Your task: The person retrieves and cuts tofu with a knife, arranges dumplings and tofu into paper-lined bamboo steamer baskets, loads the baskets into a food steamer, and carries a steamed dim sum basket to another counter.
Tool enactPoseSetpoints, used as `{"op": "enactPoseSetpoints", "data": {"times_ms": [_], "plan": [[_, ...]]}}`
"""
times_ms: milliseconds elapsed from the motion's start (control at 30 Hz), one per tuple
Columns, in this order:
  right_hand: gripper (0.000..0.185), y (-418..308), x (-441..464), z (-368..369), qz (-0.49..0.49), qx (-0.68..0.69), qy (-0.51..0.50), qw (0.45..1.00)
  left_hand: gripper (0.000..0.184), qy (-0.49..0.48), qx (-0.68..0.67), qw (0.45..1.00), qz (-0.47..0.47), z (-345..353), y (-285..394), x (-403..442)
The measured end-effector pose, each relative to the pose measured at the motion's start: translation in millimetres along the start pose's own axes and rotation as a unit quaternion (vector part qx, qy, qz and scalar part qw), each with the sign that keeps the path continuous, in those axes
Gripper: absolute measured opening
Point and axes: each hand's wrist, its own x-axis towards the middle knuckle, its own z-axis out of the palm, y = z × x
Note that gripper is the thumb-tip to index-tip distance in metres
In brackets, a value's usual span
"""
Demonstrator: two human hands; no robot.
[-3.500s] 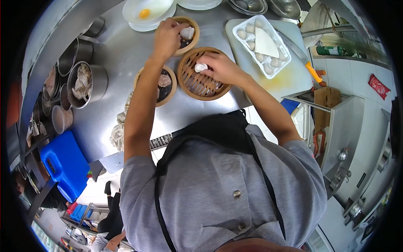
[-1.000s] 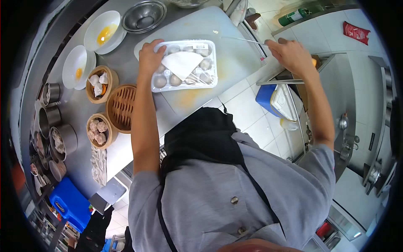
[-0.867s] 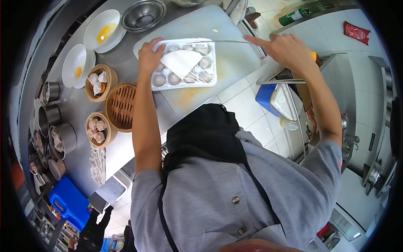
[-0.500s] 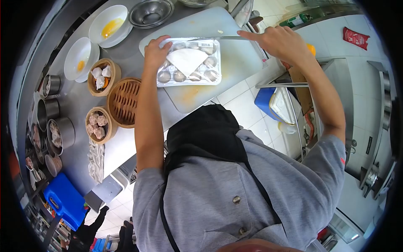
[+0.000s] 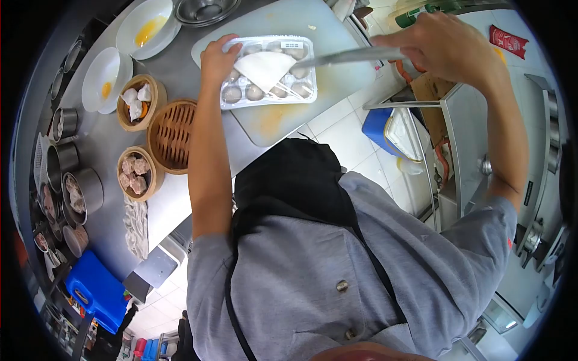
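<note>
A clear plastic tray (image 5: 268,101) of round, greyish-brown items, with a white triangular sheet on top, lies on the white cutting board (image 5: 271,126). My left hand (image 5: 218,60) grips the tray's upper left edge, thumb and fingers closed on it. In my right hand (image 5: 442,45) is a knife (image 5: 355,56), its handle wrapped by my fingers and its index finger stretched along it. The blade points left, with its tip at the tray's right side; motion blurs it slightly.
Bamboo steamers, one with dumplings (image 5: 133,174) and one with white pieces (image 5: 137,101), stand left of my arm beside an empty steamer (image 5: 174,135). Two white bowls hold egg (image 5: 147,33). Metal pots (image 5: 84,192) line the left edge. A blue cooler (image 5: 380,129) stands below right.
My right hand has moved right and slightly up, drawing the knife rightward across the tray. My left hand still holds the tray. The whole view has shifted slightly.
</note>
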Motion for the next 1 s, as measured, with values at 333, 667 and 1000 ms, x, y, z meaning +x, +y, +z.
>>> {"op": "enactPoseSetpoints", "data": {"times_ms": [333, 667, 1000], "plan": [[0.038, -25.0, 1.8, 23.7, -0.134, 0.043, 0.073, 0.987, 0.032, -0.016, -0.029, 0.999, -0.028, -5.5, 9.7, -2.8], [0.031, -13.3, 0.5, 10.8, -0.181, 0.048, 0.026, 0.982, 0.032, -0.016, -0.004, 1.000, -0.013, -3.7, 6.7, -0.8], [0.021, 7.8, -13.6, -11.2, 0.068, 0.066, -0.085, 0.992, 0.038, -0.124, 0.218, 0.962, -0.109, -47.6, 59.7, -36.1]]}}
